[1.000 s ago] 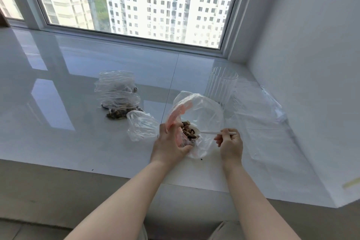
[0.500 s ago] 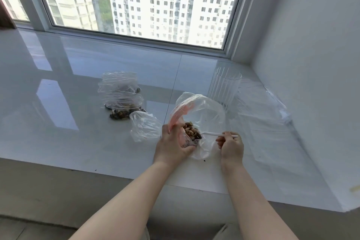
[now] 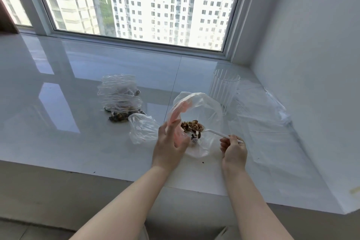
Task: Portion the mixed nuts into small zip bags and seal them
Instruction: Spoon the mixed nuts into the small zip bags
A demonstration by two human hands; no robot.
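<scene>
Two filled bags (image 3: 120,101) lie beside nuts (image 3: 190,125) in open bag (image 3: 204,111).

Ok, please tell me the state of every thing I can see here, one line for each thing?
Large bag: mouth open, nuts inside.
Spoon: loaded with nuts, bowl inside the large bag.
Left hand: holds the bag's rim.
Right hand: grips the spoon handle.
Small bag: lying beside, looks empty.
Filled bags: stacked, contain nuts.
Glass: upright, empty.
</scene>
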